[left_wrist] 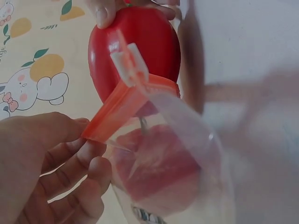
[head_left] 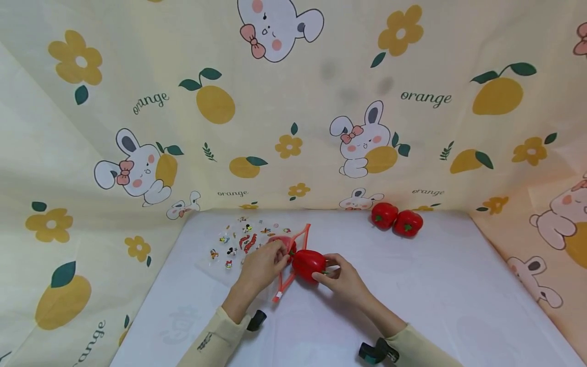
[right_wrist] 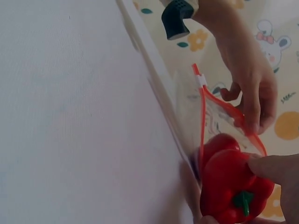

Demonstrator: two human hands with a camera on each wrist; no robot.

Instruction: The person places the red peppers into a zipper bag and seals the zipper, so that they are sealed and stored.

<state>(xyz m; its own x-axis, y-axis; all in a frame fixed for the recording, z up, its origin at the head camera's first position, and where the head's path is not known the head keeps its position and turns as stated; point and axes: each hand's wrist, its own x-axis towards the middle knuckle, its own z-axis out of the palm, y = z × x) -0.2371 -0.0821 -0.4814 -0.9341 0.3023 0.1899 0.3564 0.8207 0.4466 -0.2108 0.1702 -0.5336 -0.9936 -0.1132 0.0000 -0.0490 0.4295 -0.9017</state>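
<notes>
A clear zip bag (head_left: 234, 250) with cartoon prints and an orange zip edge lies on the table, its mouth facing right and spread apart. My left hand (head_left: 263, 265) pinches the orange edge (left_wrist: 110, 116) between thumb and fingers. Inside the bag, a red bell pepper (left_wrist: 156, 163) shows through the plastic. My right hand (head_left: 341, 278) grips another red bell pepper (head_left: 309, 265) from its green-stem end, thumb and fingers on its sides. That pepper's far end is right at the bag's mouth. In the right wrist view, the white slider (right_wrist: 201, 81) sits near one end of the zip.
Two more red bell peppers (head_left: 384, 215) (head_left: 408, 223) lie side by side at the back right of the white table (head_left: 440, 295). A patterned cloth (head_left: 284, 127) with rabbits and oranges hangs behind and along the sides.
</notes>
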